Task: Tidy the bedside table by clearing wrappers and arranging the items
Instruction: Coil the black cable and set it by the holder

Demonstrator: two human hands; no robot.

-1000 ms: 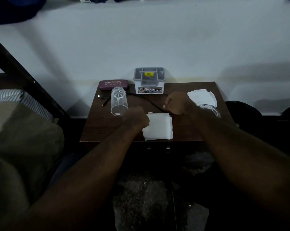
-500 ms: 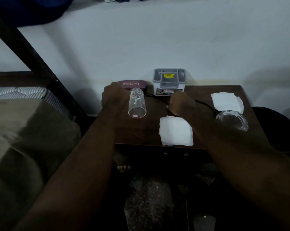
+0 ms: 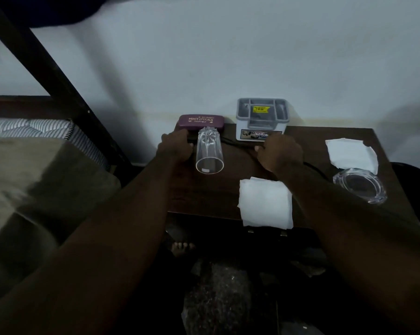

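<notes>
A black cable runs across the dark wooden bedside table. My left hand is closed on its left end, beside a clear tumbler lying on its side. My right hand is closed on the cable in front of the grey-and-white organiser box. A maroon glasses case lies at the back left, behind the tumbler. A folded white napkin lies at the front edge. A second white napkin lies at the right, partly under a clear glass dish.
The table stands against a white wall. A bed with a striped mattress and a dark diagonal frame post is on the left. A bare foot shows on the dark floor under the table's front edge.
My left hand left the folded napkin at the front and went to the back left, beside the tumbler and the glasses case. My right hand stayed on the cable.
</notes>
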